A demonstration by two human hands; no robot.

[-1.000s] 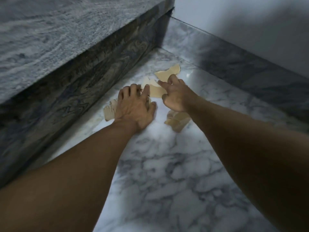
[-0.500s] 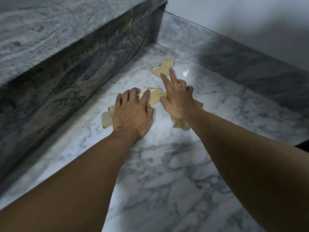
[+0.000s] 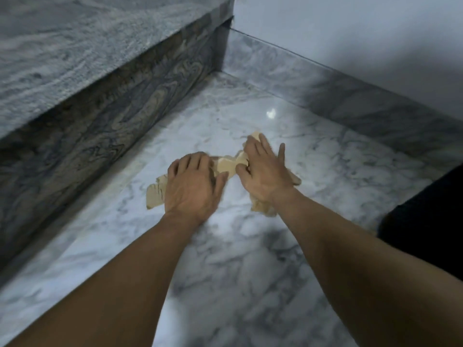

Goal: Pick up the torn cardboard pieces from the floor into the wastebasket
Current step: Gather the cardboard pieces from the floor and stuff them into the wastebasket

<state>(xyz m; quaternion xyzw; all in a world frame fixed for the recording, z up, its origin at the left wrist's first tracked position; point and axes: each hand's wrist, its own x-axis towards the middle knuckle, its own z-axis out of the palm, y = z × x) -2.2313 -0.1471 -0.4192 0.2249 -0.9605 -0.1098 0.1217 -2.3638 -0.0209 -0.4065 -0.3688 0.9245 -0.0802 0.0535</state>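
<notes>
Torn tan cardboard pieces lie on the white marble floor [image 3: 225, 259]. My left hand [image 3: 191, 186] lies palm down on one piece [image 3: 155, 194], whose torn end sticks out to its left. My right hand [image 3: 265, 171] presses flat, fingers spread, on other pieces; one [image 3: 229, 164] shows between the hands, another [image 3: 263, 209] pokes out under the wrist, and a tip [image 3: 255, 136] shows past the fingertips. Neither hand has lifted anything off the floor. No wastebasket can be made out.
A dark veined stone step [image 3: 87, 116] rises along the left. A grey marble skirting [image 3: 338, 96] and white wall close the corner at the back and right. A black object [image 3: 426, 226] cuts in at the right edge.
My right hand has dragged the far cardboard piece back toward the others, so the pieces now sit bunched under and between both hands. My left hand stays flat on its piece.
</notes>
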